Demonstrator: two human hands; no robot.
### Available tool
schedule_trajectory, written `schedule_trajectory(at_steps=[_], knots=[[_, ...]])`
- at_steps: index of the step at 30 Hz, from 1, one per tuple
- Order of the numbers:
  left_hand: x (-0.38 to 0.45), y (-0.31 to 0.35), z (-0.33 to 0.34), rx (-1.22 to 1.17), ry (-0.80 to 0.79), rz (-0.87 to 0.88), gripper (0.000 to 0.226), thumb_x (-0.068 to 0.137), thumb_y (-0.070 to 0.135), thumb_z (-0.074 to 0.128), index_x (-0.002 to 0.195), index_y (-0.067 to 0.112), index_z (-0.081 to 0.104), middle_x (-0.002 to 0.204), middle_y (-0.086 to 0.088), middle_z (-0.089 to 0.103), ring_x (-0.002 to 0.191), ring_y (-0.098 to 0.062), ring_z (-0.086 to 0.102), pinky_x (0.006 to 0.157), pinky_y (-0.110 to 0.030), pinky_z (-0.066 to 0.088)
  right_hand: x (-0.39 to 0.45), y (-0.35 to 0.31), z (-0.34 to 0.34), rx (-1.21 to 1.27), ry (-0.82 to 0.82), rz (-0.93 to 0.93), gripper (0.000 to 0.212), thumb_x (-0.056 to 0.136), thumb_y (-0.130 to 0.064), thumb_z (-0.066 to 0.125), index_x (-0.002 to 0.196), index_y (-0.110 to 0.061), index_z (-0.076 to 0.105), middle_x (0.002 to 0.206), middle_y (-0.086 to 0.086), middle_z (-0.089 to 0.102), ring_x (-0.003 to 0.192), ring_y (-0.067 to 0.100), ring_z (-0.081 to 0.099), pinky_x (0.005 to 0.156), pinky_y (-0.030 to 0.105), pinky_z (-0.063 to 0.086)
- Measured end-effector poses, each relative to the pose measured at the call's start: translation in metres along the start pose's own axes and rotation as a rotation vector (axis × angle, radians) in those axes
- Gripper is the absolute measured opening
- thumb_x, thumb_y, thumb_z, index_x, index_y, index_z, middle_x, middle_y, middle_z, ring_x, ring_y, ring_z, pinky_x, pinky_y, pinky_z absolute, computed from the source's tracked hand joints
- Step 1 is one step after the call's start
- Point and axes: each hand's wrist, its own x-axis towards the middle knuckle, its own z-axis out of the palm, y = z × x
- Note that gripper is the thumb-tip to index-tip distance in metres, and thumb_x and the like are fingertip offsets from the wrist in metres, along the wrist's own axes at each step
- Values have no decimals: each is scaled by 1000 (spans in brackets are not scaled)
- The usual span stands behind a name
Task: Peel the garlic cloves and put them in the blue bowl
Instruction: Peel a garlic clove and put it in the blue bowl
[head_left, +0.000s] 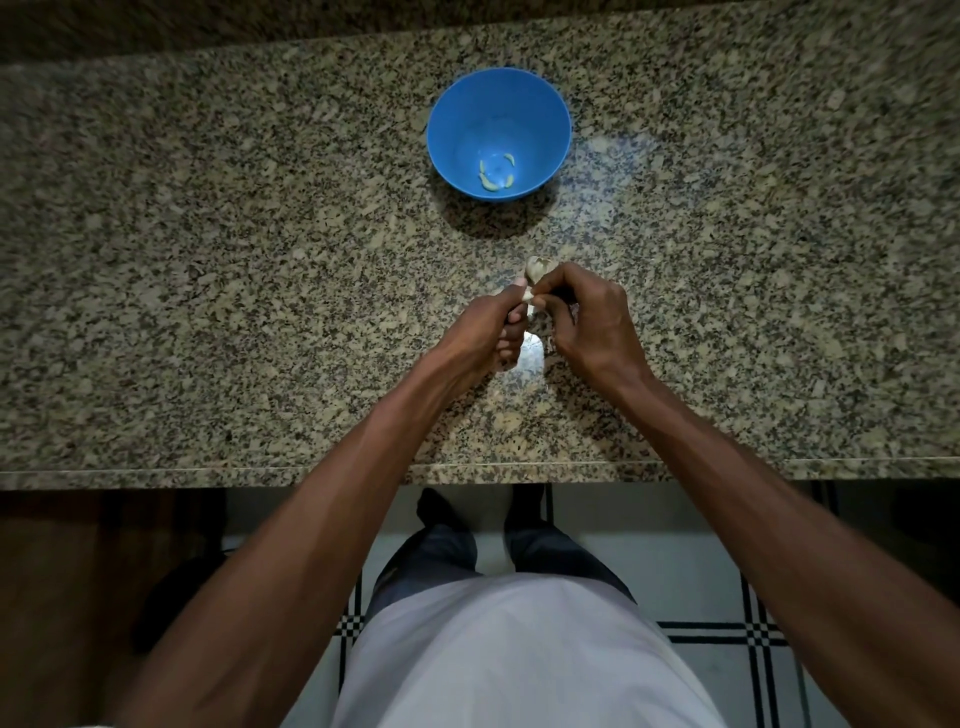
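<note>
While both hands sit close together over the middle of the counter (208, 291), a bit in from its near edge, the peeling is clearly mid-go. Left hand (485, 335) has its fingers curled in, thumb and forefinger pinching the pale clove (529, 297) from the left side. Right hand (584, 319) comes in from the other side, fingers bent and bunched, tips pinched on the same clove or on its skin; can't really tell which, it's tiny and mostly covered. The clove pokes out right between the two sets of fingertips and seems to run roughly near-to-far, though too little of it shows to be sure. Just past the right knuckles there's a papery lump (537, 266) on the counter, looks like the rest of the garlic head or loose skin, hard to say. Further back, well apart from the hands and a touch to the left of them, the bowl (545, 104) stands upright with a few peeled cloves (496, 174) lying in its bottom. So some are done and this one isn't in yet. My guess is the drop goes straight forward and slightly left, and the left hand looks marginally better lined up with the bowl, but honestly either one could carry it over once the skin is off.
</note>
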Motion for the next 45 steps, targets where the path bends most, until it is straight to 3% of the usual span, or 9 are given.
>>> schedule_trajectory(at_steps=[7,12,16,20,23,26,30,38,45], knots=[[-2,0,2,-71,-27,-54,49,110,39,40,64,21,38,56,3,26,52,-13,20,52,-29,23,-1,2,2,-108,-59,-91,8,99,3,62,105,-3,63,96,9,67,85,17,63,73,30,56],[2,-3,-5,-215,-104,-170,46,109,26,41,63,20,40,52,5,25,48,-11,17,50,-29,19,-7,2,9,-226,-86,-176,28,90,20,54,104,-4,60,99,10,61,92,20,56,76,34,50],[0,-2,-9,-200,-119,-209,41,109,28,45,69,20,44,53,6,25,48,-10,18,50,-26,18,-9,5,10,-219,-99,-171,25,92,16,59,106,-4,61,100,8,62,92,19,58,79,32,52],[-4,-1,-8,-29,-67,-128,46,109,43,44,70,20,51,60,3,32,55,-12,25,54,-27,23,-5,2,5,50,-81,88,10,98,1,64,101,-8,68,97,-1,70,89,11,67,76,19,53],[-8,-5,-7,157,6,42,49,109,46,43,78,14,64,62,1,46,54,-12,40,54,-28,34,-4,6,5,290,-104,349,8,97,-8,71,104,-11,73,98,0,77,94,12,74,83,31,62],[-11,-10,-9,335,125,244,52,109,47,43,89,9,72,64,1,56,56,-10,50,58,-23,42,-7,4,5,535,-130,475,16,94,-15,77,110,-10,76,102,8,78,100,21,76,90,38,62],[-13,-13,-3,414,179,311,51,110,46,41,85,10,69,63,2,58,51,-7,50,51,-20,40,-11,0,7,671,-63,573,26,87,-16,84,110,-7,76,103,8,79,100,21,76,90,33,62],[-12,-19,-5,281,99,234,49,110,43,44,87,7,68,67,-6,63,67,-24,56,71,-42,47,-11,2,5,732,-94,667,27,88,-9,82,113,-5,74,105,16,77,91,19,76,85,31,60],[-6,-17,5,450,180,297,58,110,45,43,91,-3,69,64,-8,63,49,-11,53,55,-24,43,-14,3,2,759,-24,710,28,86,-6,83,113,-4,75,106,16,77,99,25,77,85,32,62]])
